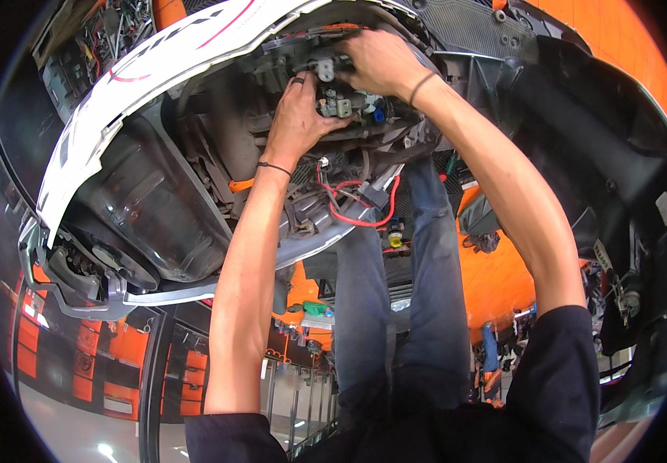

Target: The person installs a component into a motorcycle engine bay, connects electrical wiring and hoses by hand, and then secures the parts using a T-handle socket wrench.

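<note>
Under a car body, my left hand (296, 119), a dark ring on one finger, grips a metal bracket assembly (333, 106) with its fingers up along the side and its thumb reaching beneath. My right hand (380, 65) is curled at the upper right of a small silver bracket (326, 71); its fingertips are partly hidden among dark parts. A small blue fitting (379, 115) shows below the right hand. A loop of red cable (391, 212) hangs lower down, near a white connector (323, 162).
A white bumper cover with red lines (90, 127) arcs across the left, above a black molded panel (144, 208). A dark liner (619, 193) fills the right. My legs (434, 278) stretch over an orange floor (495, 285) strewn with tools. Orange cabinets (87, 363) stand lower left.
</note>
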A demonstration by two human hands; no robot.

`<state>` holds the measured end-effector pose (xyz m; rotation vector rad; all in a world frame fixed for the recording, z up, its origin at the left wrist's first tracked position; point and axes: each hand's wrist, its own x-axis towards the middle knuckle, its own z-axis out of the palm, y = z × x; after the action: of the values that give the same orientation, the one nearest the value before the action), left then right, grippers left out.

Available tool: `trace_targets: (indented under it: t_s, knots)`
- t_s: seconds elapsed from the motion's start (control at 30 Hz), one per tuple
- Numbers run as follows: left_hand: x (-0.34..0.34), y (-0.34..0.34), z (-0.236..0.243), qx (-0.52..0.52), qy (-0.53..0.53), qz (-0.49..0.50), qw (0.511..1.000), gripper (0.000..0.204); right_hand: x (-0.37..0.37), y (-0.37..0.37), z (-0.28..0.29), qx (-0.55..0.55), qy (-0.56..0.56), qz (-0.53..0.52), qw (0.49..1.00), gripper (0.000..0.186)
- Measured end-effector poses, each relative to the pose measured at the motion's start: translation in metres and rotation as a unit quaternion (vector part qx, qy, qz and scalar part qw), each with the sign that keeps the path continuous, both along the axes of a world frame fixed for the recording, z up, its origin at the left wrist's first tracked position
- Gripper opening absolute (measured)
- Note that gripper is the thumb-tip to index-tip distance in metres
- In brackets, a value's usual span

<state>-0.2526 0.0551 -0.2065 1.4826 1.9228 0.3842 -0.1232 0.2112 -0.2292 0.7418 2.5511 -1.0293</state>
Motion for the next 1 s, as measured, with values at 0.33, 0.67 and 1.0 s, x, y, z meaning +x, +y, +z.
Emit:
trace_targets:
  t_s: [0.33,0.67,1.0]
  knots:
    - [-0.014,0.015,0.059,-0.151,-0.074,0.126,0.978,0.042,0.030,-0.012,0.013,-0.009,0.054,-0.046,0.997,0.044]
    - [-0.045,0.046,0.011,-0.108,0.000,-0.027,0.994,0.020,0.027,-0.019,0.010,0.027,0.046,-0.041,0.998,0.038]
    - [-0.040,0.046,-0.002,-0.086,0.001,0.064,0.994,0.022,0.020,-0.017,0.009,0.032,0.042,-0.043,0.998,0.040]
